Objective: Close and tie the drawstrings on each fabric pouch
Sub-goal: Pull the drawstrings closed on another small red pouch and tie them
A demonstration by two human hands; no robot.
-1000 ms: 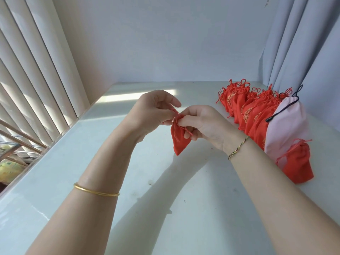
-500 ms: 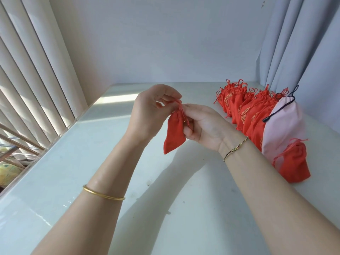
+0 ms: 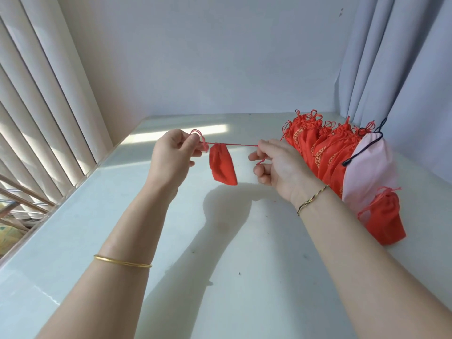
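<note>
Here a pale, glossy table (image 3: 220, 265) fills a corner. Vertical blinds (image 3: 36, 94) stand left of the held red pouch (image 3: 223, 167), a plain wall (image 3: 208, 57) lies beyond it, and a grey curtain (image 3: 403, 57) hangs to its right.

Left of the pouch, the left hand (image 3: 171, 155) pinches the looped end of the drawstring (image 3: 234, 144) between thumb and fingertips. Right of it, the right hand (image 3: 278, 165) pinches the other end, its remaining fingers loosely curled. Farther right a row of red pouches (image 3: 318, 148) leans along the curtain, with a pink pouch (image 3: 371, 167) and a lone red pouch (image 3: 384, 221) at its near end.

Half a second ago both hands were bunched together at the pouch's mouth. Now they have drawn apart, the cord runs taut and level between them, and the pouch hangs from it above the table with its mouth gathered tight.

The table's left edge runs along the foot of the blinds, well left of the pouch. Bare tabletop spreads beneath the pouch and toward the viewer, crossed only by the arms' shadows. To the right, the stacked pouches take up the strip by the curtain.
</note>
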